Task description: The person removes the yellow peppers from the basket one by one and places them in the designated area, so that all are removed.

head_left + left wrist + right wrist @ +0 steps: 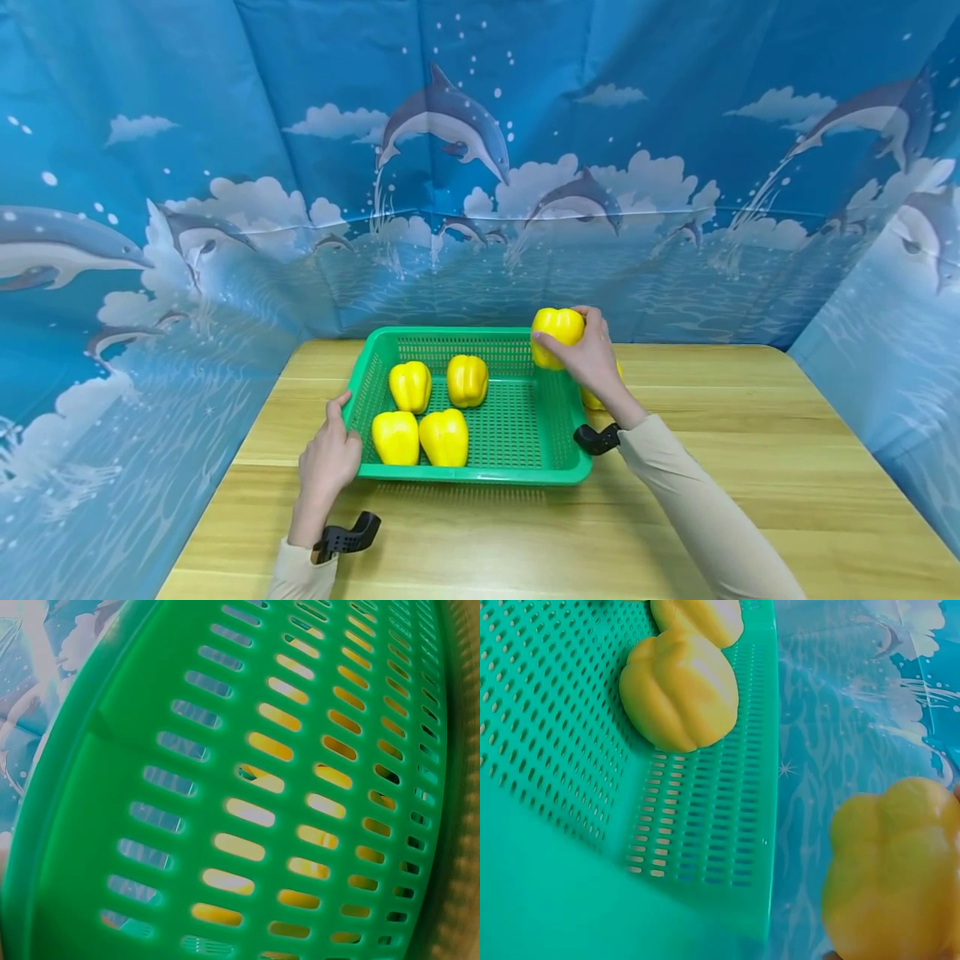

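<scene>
My right hand (pixel 592 354) grips a yellow bell pepper (pixel 553 337) over the back right corner of the green plastic basket (pixel 480 475). In the right wrist view the held bell pepper (pixel 892 874) appears at the lower right, outside the basket's rim. At the basket's left side, my left hand (pixel 330 454) holds the rim. The left wrist view is filled by the slotted basket wall (pixel 217 765), with yellow showing through the slots. Several bell peppers lie inside, in the left and middle part, among them one bell pepper (pixel 467 382) near the back wall.
Another yellow bell pepper (pixel 591 398) lies on the wooden table (pixel 750 467) just right of the basket, partly hidden by my right hand. A blue dolphin-print curtain (pixel 465 208) hangs close behind the table and along both sides.
</scene>
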`<state>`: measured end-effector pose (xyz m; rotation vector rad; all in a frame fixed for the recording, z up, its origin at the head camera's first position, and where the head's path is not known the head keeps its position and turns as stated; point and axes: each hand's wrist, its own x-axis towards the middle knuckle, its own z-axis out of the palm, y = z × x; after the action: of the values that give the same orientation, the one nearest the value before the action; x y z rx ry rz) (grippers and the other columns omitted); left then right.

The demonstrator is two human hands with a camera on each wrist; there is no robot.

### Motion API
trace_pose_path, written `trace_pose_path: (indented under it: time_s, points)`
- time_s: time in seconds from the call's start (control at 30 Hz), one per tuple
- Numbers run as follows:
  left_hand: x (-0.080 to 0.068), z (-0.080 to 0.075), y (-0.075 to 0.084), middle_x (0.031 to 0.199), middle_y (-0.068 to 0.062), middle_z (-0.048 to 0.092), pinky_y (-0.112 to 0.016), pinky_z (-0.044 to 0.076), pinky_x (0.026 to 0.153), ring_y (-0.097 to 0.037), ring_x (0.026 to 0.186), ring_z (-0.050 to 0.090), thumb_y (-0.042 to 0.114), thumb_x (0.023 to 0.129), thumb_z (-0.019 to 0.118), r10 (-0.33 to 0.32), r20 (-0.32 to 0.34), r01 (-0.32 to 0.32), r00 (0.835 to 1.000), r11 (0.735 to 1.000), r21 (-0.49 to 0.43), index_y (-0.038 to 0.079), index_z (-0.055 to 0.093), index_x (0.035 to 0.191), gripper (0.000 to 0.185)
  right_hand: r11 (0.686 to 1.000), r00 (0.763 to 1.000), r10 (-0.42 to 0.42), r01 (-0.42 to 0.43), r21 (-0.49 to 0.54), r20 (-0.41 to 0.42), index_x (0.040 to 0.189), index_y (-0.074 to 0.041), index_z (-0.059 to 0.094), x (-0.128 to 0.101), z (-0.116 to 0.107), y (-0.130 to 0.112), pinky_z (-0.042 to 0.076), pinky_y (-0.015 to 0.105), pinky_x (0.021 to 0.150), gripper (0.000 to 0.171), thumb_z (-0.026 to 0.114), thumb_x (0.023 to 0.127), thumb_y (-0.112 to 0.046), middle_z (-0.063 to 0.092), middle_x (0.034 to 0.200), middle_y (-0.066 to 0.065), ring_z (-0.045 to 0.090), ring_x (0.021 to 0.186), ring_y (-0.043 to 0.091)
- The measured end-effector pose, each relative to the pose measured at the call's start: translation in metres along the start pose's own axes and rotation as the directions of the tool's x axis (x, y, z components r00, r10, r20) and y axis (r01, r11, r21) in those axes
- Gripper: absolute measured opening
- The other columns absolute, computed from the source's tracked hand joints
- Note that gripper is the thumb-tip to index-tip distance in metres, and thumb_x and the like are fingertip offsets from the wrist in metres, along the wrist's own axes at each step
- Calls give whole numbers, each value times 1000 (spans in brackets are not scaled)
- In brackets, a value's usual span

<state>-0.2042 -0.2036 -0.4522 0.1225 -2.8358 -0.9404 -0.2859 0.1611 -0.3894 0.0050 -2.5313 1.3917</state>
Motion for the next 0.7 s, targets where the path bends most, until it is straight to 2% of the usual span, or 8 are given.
trace_pose_path:
  time_s: [0.33, 0.7]
  points:
    - [0, 0, 1, 63, -7, 42, -30, 25, 38, -18, 38, 28, 6, 90, 39, 2, 2, -2, 1000, 1000, -14, 12, 22, 149, 61, 999, 993, 14, -9, 41, -119, 138, -15, 33, 5, -19, 26, 42, 48, 76, 81, 69, 77, -56, 25, 132, 18, 42, 102, 35]
    - [0, -1, 1, 65, -7, 42, -29, 25, 38, -17, 38, 28, 7, 91, 39, -2, 3, 2, 1000, 1000, -10, 12, 22, 149, 61, 996, 978, 71, -58, 67, -198, 142, -14, 34, 7, -44, 53, 41, 49, 83, 81, 68, 79, -53, 26, 130, 19, 37, 108, 34]
